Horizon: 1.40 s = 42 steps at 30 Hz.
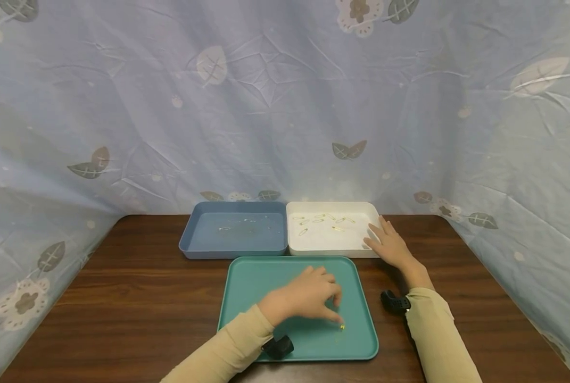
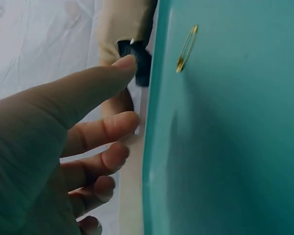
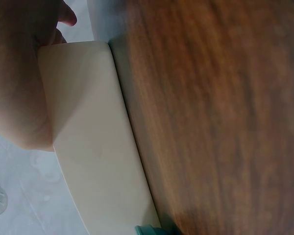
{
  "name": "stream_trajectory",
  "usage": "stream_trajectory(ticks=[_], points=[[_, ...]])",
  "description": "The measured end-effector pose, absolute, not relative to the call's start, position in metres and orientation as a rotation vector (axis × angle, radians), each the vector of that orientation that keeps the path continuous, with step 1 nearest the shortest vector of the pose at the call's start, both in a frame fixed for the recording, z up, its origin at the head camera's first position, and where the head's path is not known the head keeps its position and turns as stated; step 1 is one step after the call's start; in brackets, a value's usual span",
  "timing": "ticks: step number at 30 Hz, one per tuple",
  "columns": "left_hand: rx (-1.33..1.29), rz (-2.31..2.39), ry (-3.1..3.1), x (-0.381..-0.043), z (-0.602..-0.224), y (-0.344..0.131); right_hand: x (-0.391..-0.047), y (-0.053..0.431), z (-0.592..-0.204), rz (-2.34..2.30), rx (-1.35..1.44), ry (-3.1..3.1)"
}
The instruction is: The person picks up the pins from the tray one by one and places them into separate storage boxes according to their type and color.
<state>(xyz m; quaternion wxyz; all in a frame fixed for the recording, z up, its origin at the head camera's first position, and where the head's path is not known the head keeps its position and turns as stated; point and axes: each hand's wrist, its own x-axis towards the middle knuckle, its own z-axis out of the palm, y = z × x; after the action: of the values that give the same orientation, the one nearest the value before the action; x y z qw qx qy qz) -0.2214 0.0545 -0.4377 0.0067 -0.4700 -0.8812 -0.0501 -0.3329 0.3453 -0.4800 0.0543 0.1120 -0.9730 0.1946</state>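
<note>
My left hand [image 1: 308, 296] hovers over the teal tray [image 1: 250, 279], its thumb and fingers apart. Between them the left wrist view shows nothing. Close to the thumb tip lies a gold safety pin [image 2: 187, 49], seen on the tray surface in that view. At the back right, my right hand [image 1: 388, 244] rests at the right-hand rim of the white tray [image 1: 313, 246] with fingers spread. Several gold safety pins [image 1: 318, 220] lie scattered in that white tray. Seen from the right wrist, the tray's side wall [image 3: 88, 132] partly hides the fingers.
A blue tray [image 1: 203, 239] with several small pins [image 1: 224, 229] stands left of the white one, side by side with it. All three trays sit on a dark wooden table [image 1: 122, 298]. A patterned cloth [image 1: 275, 106] hangs behind and at both sides.
</note>
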Motion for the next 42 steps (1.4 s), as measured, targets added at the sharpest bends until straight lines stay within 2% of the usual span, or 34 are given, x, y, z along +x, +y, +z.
stream_trajectory(ticks=[14,42], points=[[-1.611,-0.173,-2.826,-0.2146,-0.4483,0.0619,-0.3321,0.3446,-0.4790,0.619,0.338,-2.956],[-1.533,-0.165,-2.865,-0.2150,-0.4442,0.0589,-0.3318,0.3434,-0.4769,0.620,0.335,-2.976]])
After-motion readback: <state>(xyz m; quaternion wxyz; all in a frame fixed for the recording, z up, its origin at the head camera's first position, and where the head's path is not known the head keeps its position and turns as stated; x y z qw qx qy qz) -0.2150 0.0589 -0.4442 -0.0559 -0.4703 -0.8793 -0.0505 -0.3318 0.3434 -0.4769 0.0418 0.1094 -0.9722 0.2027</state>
